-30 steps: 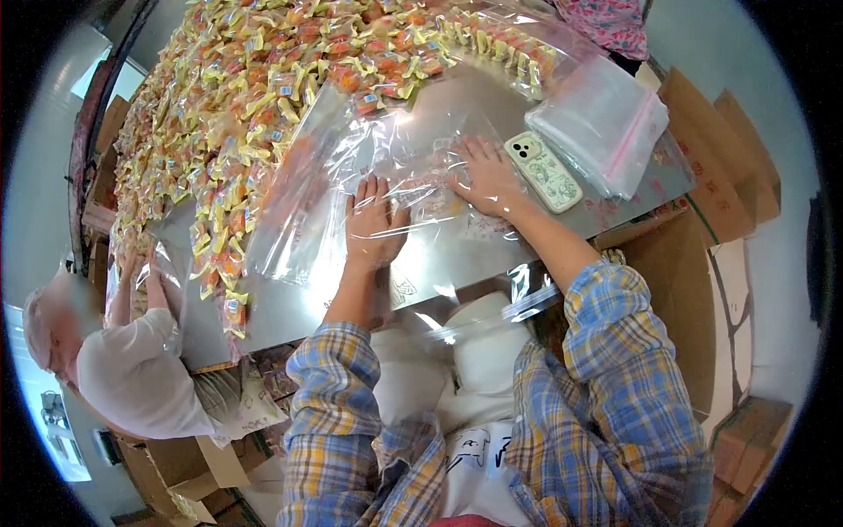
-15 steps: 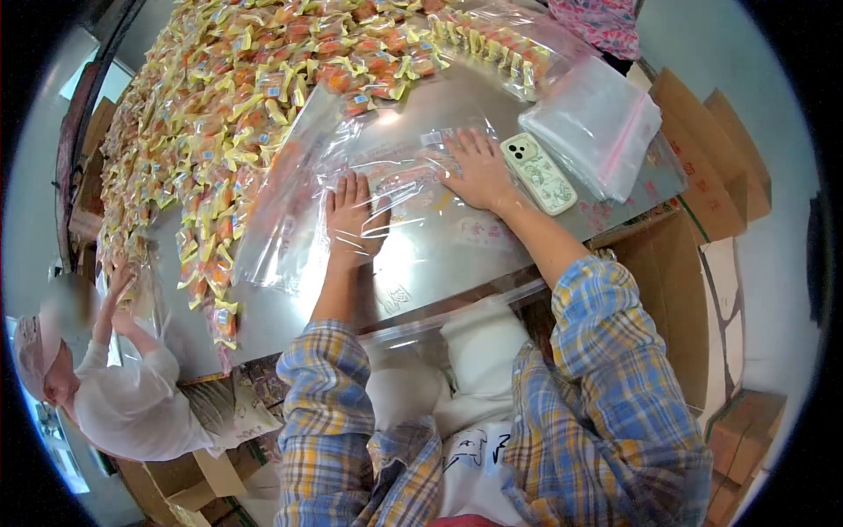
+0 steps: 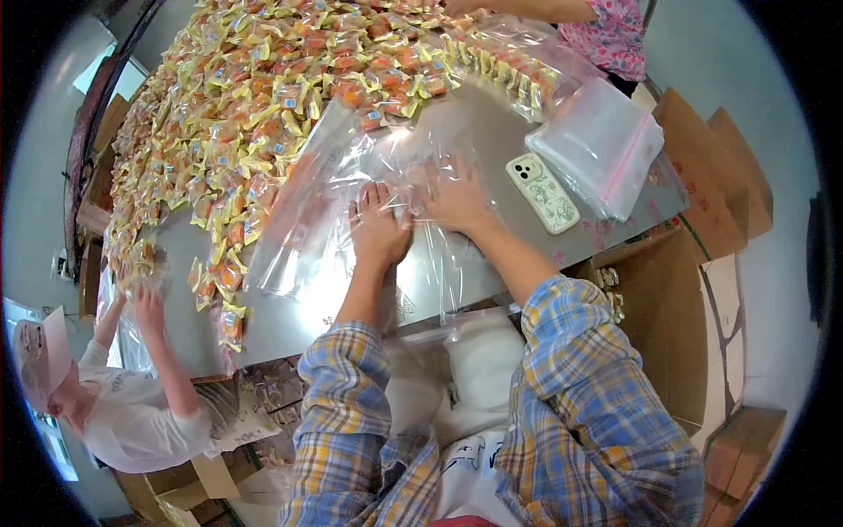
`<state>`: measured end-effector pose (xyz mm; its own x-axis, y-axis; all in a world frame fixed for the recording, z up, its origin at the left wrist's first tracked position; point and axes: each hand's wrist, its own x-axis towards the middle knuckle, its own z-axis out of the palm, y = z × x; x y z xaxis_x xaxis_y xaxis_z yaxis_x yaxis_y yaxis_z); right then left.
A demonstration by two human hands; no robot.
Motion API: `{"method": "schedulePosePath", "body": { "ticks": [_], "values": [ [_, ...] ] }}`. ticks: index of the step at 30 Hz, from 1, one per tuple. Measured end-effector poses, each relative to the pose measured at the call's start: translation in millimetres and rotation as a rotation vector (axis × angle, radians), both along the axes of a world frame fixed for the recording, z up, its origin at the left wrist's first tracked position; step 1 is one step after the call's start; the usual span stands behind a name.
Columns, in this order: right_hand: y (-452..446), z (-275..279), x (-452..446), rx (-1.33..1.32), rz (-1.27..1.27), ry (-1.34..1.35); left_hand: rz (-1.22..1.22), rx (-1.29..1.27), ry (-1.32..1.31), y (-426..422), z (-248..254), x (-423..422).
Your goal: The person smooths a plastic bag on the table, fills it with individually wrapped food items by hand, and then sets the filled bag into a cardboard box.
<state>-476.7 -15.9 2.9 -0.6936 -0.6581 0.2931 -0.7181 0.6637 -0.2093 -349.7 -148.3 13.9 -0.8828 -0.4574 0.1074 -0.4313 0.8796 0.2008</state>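
A large clear plastic bag [image 3: 307, 237] lies on the metal table [image 3: 351, 303], its lower edge hanging over the front. My left hand [image 3: 379, 230] rests on the plastic, fingers apart and pointing away from me. Close to its right, my right hand [image 3: 457, 198] presses flat on the same bag with spread fingers, partly seen through shiny film. Neither hand grips anything. To the right of my right hand lies a phone in a patterned case [image 3: 543, 193].
Wrapped snacks [image 3: 255, 105] are heaped across the table's far and left parts. A stack of clear bags [image 3: 601, 145] lies at the right. Cardboard boxes [image 3: 650, 325] stand right. One co-worker [image 3: 145, 413] sits left; another's arm [image 3: 536, 9] reaches in at the top.
My right hand has slid left towards my left hand, and the film has bunched between them. The left co-worker's hands have shifted, and another person's arm has appeared at the top.
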Motion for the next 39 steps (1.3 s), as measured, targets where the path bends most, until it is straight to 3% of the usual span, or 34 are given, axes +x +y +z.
{"method": "schedulePosePath", "body": {
  "ticks": [11, 31, 39],
  "values": [
    [6, 1, 10, 0.086, 0.073, 0.001, -0.052, 0.027, 0.083, 12, -4, 4],
    [40, 11, 17, -0.037, 0.157, -0.002, -0.056, 0.011, 0.101, 22, -1, 37],
    [59, 11, 13, -0.014, 0.208, -0.008, -0.049, 0.017, -0.002, 31, 15, 58]
  ]
}}
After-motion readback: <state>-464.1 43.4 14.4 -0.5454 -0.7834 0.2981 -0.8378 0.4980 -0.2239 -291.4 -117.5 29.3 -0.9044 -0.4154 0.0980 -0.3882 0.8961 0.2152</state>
